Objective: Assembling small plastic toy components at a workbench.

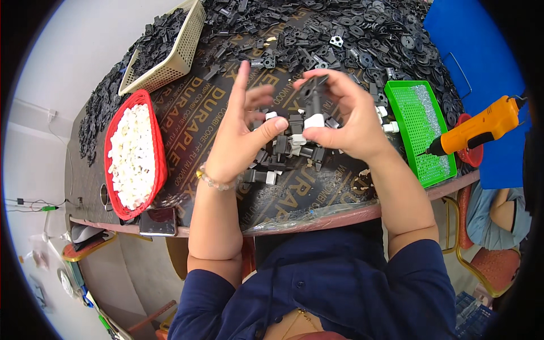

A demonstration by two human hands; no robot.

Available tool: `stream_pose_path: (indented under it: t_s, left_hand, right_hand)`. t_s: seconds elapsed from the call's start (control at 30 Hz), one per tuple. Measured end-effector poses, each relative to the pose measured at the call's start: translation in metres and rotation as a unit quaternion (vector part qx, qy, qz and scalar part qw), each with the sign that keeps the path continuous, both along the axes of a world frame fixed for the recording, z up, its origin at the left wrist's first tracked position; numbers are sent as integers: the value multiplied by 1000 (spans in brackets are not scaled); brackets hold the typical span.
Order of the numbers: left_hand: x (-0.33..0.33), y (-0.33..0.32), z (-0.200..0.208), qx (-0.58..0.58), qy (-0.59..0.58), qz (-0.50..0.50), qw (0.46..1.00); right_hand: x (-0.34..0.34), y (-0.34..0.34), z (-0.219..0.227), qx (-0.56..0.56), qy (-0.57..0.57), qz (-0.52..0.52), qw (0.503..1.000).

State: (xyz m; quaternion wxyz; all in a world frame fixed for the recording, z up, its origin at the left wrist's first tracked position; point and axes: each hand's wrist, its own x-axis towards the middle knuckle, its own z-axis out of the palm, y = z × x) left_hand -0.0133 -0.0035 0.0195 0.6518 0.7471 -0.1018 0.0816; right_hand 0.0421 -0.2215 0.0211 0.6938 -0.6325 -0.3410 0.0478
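Note:
My right hand (358, 122) grips a black plastic part (313, 96) with a white block-shaped piece (314, 121) at its lower end; the thumb lies against the white piece. To its left my left hand (241, 133) is raised with the fingers spread and slightly blurred, holding nothing. The held part is apart from it. Below and between the hands lies a small heap of black parts with white pieces (281, 148) on the dark board tabletop (198, 116).
At left stands a red basket (160, 161) of small white pieces, with a phone (158, 221) beside it. A cream basket (190, 48) and piles of black parts (362, 34) lie far. On the right are a green tray (405, 136) of screws and an orange electric screwdriver (481, 127).

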Motion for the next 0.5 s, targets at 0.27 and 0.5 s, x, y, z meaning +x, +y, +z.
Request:
stream_pose_path:
  t_s: [0.27, 0.5]
  left_hand:
    - [-24, 18, 27, 483, 37, -56, 873]
    - [-42, 0, 21, 536, 127, -41, 833]
  right_hand:
    - [4, -21, 9, -395, -112, -57, 910]
    - [1, -13, -14, -483, -114, 19, 868]
